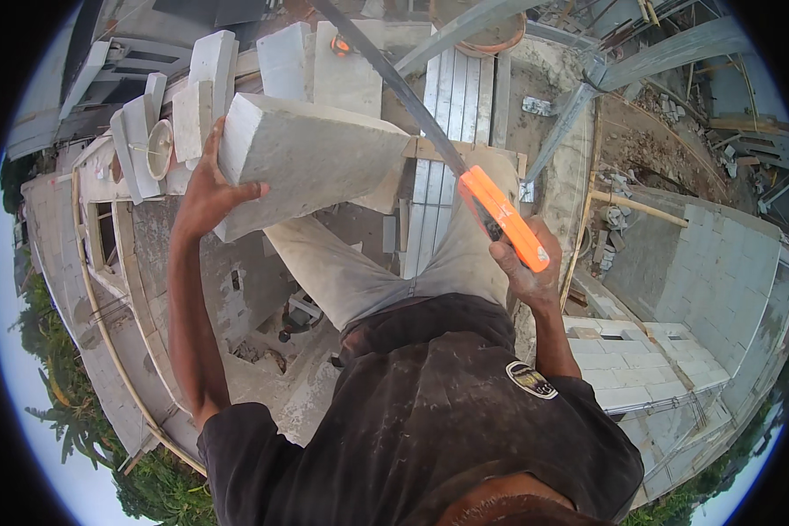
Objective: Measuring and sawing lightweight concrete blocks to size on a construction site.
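Note:
My left hand [215, 193] grips the left end of a large pale grey lightweight concrete block [311, 153], thumb on the near face and fingers along the far edge. The block lies tilted across in front of my knees, and what bears it is partly hidden. In my right hand [535, 267] is a hand saw [504, 215] with an orange handle. Its long dark blade slants up and left past the block's right end, apart from it in the picture. The blade's tip runs out of the top of the view.
Several more blocks [210, 66] stand at the far left beside a round pale pan [159, 149]. A small orange tool [340, 44] lies on another block. Metal channels [451, 96] run between my legs, below a bucket [495, 35]. Steel struts [561, 131] rise at right; deep drops show below.

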The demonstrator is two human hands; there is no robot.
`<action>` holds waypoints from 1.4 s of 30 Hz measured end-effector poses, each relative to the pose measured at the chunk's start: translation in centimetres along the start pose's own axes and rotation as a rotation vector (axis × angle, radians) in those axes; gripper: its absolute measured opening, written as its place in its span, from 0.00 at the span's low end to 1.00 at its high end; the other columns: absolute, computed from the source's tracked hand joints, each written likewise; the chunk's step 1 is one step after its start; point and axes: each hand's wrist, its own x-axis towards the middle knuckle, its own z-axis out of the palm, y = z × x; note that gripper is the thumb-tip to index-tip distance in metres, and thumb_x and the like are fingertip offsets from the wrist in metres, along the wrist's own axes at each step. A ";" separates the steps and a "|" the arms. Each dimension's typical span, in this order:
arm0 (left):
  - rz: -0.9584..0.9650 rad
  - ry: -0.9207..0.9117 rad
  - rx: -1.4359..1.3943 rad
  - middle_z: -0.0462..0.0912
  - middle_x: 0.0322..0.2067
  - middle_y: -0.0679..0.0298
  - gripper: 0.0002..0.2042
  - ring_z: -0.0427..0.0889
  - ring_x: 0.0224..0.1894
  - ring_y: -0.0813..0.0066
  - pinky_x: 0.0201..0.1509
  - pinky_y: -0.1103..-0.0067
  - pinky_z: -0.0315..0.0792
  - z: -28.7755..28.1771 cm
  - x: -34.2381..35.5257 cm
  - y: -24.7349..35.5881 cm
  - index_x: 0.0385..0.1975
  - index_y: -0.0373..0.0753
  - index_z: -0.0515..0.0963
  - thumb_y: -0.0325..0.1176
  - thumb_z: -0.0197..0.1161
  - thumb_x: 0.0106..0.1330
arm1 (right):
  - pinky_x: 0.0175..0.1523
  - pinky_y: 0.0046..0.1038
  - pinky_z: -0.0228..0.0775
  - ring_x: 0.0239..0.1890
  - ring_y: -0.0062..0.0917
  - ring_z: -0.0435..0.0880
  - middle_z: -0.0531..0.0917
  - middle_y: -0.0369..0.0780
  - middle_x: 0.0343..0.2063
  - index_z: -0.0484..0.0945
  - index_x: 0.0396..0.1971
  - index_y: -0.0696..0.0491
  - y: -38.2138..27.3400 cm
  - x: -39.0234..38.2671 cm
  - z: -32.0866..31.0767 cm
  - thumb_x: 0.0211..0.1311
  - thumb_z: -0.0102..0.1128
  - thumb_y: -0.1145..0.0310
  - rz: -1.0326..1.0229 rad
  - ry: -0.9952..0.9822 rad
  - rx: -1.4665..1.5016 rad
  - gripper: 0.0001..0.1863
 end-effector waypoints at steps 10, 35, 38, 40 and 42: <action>-0.216 0.038 0.027 0.62 0.70 0.47 0.58 0.63 0.72 0.50 0.75 0.66 0.60 2.6 -0.1 -0.8 0.74 0.35 0.52 0.32 0.80 0.39 | 0.32 0.24 0.70 0.23 0.19 0.75 0.78 0.33 0.22 0.78 0.34 0.54 1.7 7.7 1.8 0.57 0.76 0.60 0.024 -0.166 0.000 0.16; -0.224 0.357 0.228 0.77 0.53 0.60 0.49 0.75 0.57 0.57 0.64 0.63 0.66 8.1 1.0 -2.2 0.69 0.51 0.64 0.41 0.74 0.38 | 0.33 0.23 0.71 0.25 0.14 0.76 0.80 0.32 0.22 0.76 0.38 0.55 -3.2 25.2 3.9 0.65 0.70 0.61 -0.056 -0.574 -0.016 0.15; -0.238 0.359 0.192 0.77 0.55 0.60 0.49 0.75 0.58 0.57 0.65 0.62 0.65 7.0 2.0 -3.5 0.70 0.52 0.64 0.42 0.76 0.39 | 0.35 0.23 0.70 0.27 0.14 0.76 0.80 0.33 0.24 0.75 0.38 0.56 -4.6 23.8 5.0 0.66 0.69 0.62 -0.085 -0.571 0.047 0.14; -0.246 0.339 0.190 0.78 0.55 0.59 0.48 0.75 0.59 0.56 0.65 0.61 0.65 6.3 2.6 -4.3 0.70 0.52 0.63 0.45 0.75 0.41 | 0.35 0.23 0.70 0.28 0.14 0.76 0.80 0.34 0.24 0.74 0.38 0.56 -5.3 22.3 5.7 0.66 0.69 0.62 -0.095 -0.598 0.026 0.14; -0.219 0.388 0.160 0.78 0.55 0.57 0.45 0.76 0.58 0.54 0.64 0.59 0.66 5.8 3.0 -5.1 0.70 0.51 0.64 0.50 0.73 0.46 | 0.34 0.23 0.70 0.28 0.15 0.77 0.79 0.35 0.23 0.74 0.38 0.56 -5.6 20.6 6.4 0.65 0.69 0.63 -0.145 -0.621 0.022 0.15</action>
